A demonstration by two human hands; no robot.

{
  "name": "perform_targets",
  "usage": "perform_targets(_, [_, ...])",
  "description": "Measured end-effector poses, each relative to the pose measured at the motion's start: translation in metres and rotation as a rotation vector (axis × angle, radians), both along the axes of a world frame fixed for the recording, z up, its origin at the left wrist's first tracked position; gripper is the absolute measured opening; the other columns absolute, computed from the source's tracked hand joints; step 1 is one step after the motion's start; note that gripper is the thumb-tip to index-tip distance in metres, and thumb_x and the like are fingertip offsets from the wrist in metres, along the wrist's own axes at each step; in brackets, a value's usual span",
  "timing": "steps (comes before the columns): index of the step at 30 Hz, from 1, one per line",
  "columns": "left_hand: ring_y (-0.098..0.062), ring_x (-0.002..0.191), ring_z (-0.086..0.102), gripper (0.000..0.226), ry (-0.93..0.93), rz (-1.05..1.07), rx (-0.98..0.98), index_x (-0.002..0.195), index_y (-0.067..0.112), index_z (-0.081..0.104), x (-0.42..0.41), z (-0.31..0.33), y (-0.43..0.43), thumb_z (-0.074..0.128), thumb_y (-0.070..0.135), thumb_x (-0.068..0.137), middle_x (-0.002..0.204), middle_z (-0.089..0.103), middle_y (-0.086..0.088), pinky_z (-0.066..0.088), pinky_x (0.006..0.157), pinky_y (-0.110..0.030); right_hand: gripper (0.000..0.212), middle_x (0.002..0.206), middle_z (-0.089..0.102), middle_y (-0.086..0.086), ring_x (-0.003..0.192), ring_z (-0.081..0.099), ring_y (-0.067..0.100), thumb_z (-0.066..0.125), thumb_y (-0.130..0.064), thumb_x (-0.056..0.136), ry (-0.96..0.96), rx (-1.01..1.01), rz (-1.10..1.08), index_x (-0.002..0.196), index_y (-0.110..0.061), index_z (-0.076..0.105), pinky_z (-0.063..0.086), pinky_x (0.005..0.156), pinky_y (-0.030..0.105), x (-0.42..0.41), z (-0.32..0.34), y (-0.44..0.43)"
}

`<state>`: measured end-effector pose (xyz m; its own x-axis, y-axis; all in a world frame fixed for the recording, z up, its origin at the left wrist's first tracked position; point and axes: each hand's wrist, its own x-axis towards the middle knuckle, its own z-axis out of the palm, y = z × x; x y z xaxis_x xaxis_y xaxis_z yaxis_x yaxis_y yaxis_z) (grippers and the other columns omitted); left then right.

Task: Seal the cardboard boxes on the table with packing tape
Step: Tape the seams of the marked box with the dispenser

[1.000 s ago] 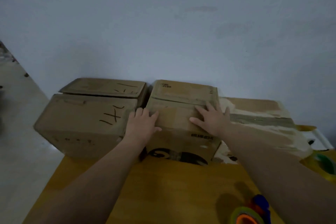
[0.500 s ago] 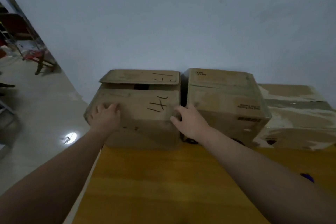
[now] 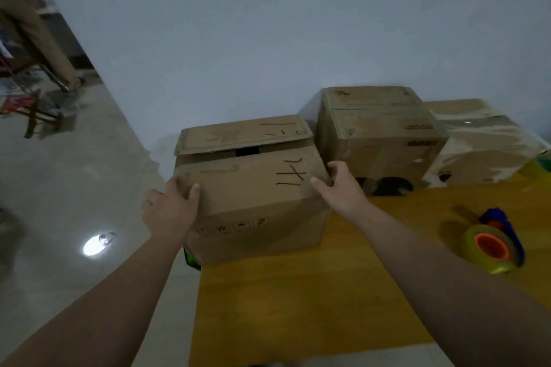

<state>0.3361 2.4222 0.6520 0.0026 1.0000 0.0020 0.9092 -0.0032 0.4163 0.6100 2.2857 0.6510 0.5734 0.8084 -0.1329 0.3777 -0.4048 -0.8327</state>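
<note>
A cardboard box with black marker strokes stands at the left end of the yellow wooden table. Its top flaps gape, with a dark slit between them. My left hand grips its near left corner and my right hand grips its near right corner. A second box with its flaps down stands behind and to the right. A third box, with tape across its top, sits at the far right. A tape dispenser with a yellow roll, orange core and blue handle lies on the table to the right.
The table's left edge runs just under the held box, with grey floor beyond it. A pale wall rises right behind the boxes. A red stool and a person's legs are far left. Something green sits at the right edge.
My hands left the middle box and took the marked left box by its near corners. That box now stands closer to me, apart from the middle box. The view swung left.
</note>
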Motion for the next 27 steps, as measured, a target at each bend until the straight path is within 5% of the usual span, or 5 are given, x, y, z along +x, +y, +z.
perform_targets(3, [-0.044, 0.121, 0.038, 0.060, -0.045, 0.023, 0.011, 0.136, 0.014, 0.043, -0.024, 0.000, -0.024, 0.051, 0.051, 0.089, 0.128, 0.041, -0.028, 0.032, 0.101, -0.049, 0.070, 0.143, 0.039, 0.013, 0.125, 0.045, 0.030, 0.053, -0.048, 0.093, -0.054, -0.149, 0.037, 0.145, -0.009, 0.028, 0.045, 0.099, 0.042, -0.019, -0.003, -0.015])
perform_targets(12, [-0.043, 0.112, 0.040, 0.052, -0.100, 0.032, 0.088, 0.124, 0.005, 0.042, -0.015, -0.008, -0.150, 0.051, 0.043, 0.091, 0.121, 0.042, -0.027, 0.036, 0.093, -0.049, 0.043, 0.085, 0.052, -0.001, 0.073, 0.052, 0.011, 0.059, -0.043, 0.091, -0.089, -0.178, -0.052, 0.112, -0.007, 0.045, 0.043, 0.052, 0.028, -0.015, -0.008, -0.124])
perform_targets(17, [-0.040, 0.117, 0.034, 0.060, -0.047, -0.115, 0.036, 0.130, 0.005, 0.037, 0.047, -0.011, -0.232, 0.045, 0.051, 0.092, 0.127, 0.037, -0.025, 0.032, 0.099, -0.047, 0.064, 0.129, 0.044, 0.013, 0.110, 0.048, 0.027, 0.055, -0.053, 0.089, -0.193, -0.341, -0.186, 0.134, -0.010, 0.037, 0.044, 0.086, 0.038, 0.031, -0.006, -0.222])
perform_targets(20, [-0.037, 0.115, 0.033, 0.066, 0.008, -0.242, 0.024, 0.137, 0.012, 0.034, 0.086, -0.013, -0.269, 0.042, 0.058, 0.090, 0.127, 0.036, -0.023, 0.030, 0.096, -0.043, 0.088, 0.155, 0.008, 0.017, 0.141, 0.011, 0.039, 0.051, -0.061, 0.087, -0.219, -0.478, -0.206, 0.152, -0.021, 0.006, 0.022, 0.110, 0.047, 0.060, -0.003, -0.263])
perform_targets(27, [-0.042, 0.136, 0.012, 0.072, 0.072, -0.442, -0.062, 0.145, 0.034, 0.018, 0.145, -0.017, -0.305, 0.031, 0.072, 0.085, 0.153, 0.007, -0.022, 0.020, 0.109, -0.050, 0.078, 0.152, 0.024, 0.009, 0.138, 0.026, 0.032, 0.059, -0.042, 0.090, -0.093, -0.223, -0.210, 0.152, -0.025, 0.016, 0.032, 0.110, 0.049, 0.115, -0.005, -0.312])
